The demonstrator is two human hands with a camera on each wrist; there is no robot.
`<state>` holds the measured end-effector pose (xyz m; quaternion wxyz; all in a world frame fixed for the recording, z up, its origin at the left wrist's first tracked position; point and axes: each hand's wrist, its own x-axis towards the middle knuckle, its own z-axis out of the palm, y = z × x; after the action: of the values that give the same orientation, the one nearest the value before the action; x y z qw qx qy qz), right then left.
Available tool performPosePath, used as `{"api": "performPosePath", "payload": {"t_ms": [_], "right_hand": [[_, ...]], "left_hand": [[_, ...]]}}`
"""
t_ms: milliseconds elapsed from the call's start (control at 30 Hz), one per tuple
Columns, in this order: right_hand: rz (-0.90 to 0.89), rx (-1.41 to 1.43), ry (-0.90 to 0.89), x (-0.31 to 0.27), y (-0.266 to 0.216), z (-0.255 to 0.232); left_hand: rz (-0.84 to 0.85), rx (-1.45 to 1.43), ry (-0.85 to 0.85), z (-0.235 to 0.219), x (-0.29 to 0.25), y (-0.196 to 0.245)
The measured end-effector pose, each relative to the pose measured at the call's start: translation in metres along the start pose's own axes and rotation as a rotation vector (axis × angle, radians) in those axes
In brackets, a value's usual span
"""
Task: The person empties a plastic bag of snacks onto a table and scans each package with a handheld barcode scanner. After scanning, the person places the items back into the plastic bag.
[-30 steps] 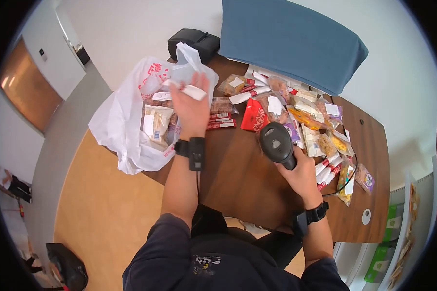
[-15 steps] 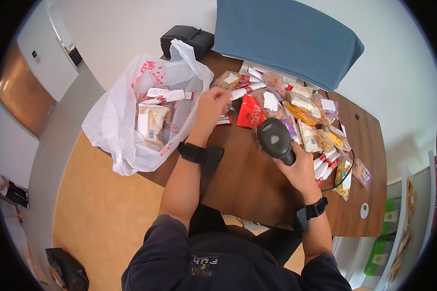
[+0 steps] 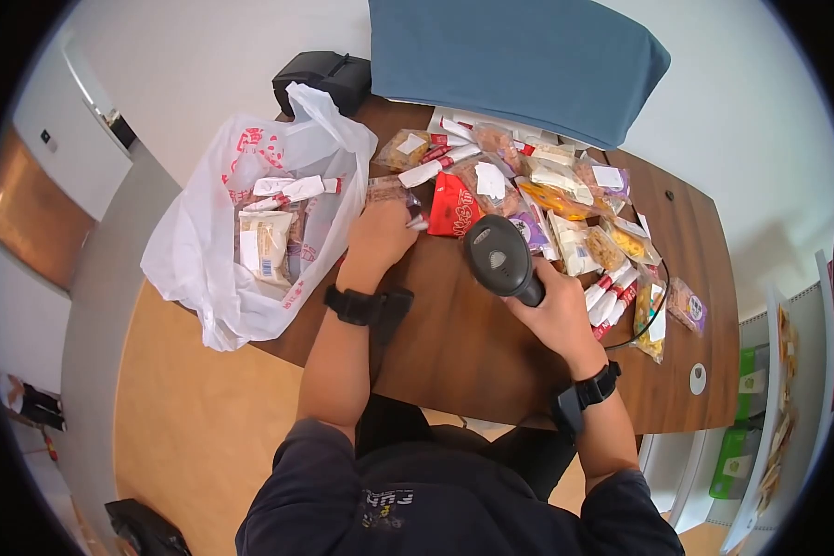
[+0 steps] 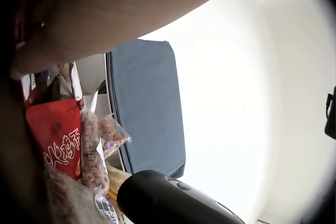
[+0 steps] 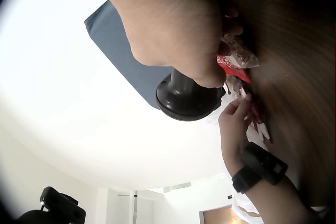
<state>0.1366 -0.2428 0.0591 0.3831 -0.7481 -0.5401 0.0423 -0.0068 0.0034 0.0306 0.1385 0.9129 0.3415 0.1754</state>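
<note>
Fingers of the right hand [image 3: 561,310] grip a black scanner [image 3: 499,259] near the centre of the head view, while the left hand [image 3: 380,243] reaches a clear packet [image 3: 386,192] on the table [image 3: 463,347]. A second ago, the left hand was over the plastic bag [image 3: 187,255], at left, with a white stick; its shift suggests attention has turned from the bag to the goods beside it. Inside the open bag lie a pale packet [image 3: 269,248] and red-and-white sticks [image 3: 298,190]. Snack packets [image 3: 565,185] are heaped at upper right of centre.

In the left wrist view, a red packet [image 4: 60,137] stands out at left, the scanner's head below centre.

In the right wrist view, the left hand's fingers are narrow, at right; whether they grip anything cannot be told.
</note>
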Motion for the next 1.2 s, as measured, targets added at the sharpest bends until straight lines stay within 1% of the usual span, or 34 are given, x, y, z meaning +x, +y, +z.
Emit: {"api": "performPosePath", "payload": {"t_ms": [33,100,133,200,233,300,367,400,433,533,733,1200], "right_hand": [[0.005,0.002,0.002,0.000,0.000,0.000],[0.007,0.002,0.007,0.000,0.000,0.000],[0.012,0.017,0.011,0.000,0.002,0.000],[0.018,0.030,0.014,0.000,0.003,0.001],[0.013,0.039,0.013,0.000,0.003,0.001],[0.007,0.047,0.009,0.000,0.003,0.000],[-0.013,0.098,-0.022,0.000,0.002,-0.001],[-0.013,0.098,-0.024,0.000,0.001,-0.001],[-0.025,0.105,-0.034,0.000,-0.001,-0.001],[-0.035,0.111,-0.039,0.000,-0.005,-0.001],[-0.035,0.112,-0.029,0.000,-0.005,-0.001],[-0.028,0.092,-0.037,-0.001,-0.004,-0.001]], "left_hand": [[0.000,0.000,0.001,0.000,0.002,0.003],[-0.066,-0.464,0.105,0.000,0.006,0.010],[-0.064,-0.464,0.106,-0.003,0.006,0.019],[-0.193,-1.192,-0.007,-0.010,0.003,0.040],[-0.193,-1.193,-0.007,-0.006,0.004,0.043],[-0.122,-1.157,-0.054,0.002,0.006,0.046],[-0.132,-1.125,-0.066,0.011,0.006,0.050],[-0.032,-1.084,0.036,0.022,0.010,0.048],[0.066,-1.040,0.136,0.023,0.010,0.051],[0.029,-0.970,0.118,0.020,0.008,0.050],[0.050,-0.910,0.136,0.027,0.010,0.046],[0.053,-0.886,0.118,0.031,0.010,0.047]]}}
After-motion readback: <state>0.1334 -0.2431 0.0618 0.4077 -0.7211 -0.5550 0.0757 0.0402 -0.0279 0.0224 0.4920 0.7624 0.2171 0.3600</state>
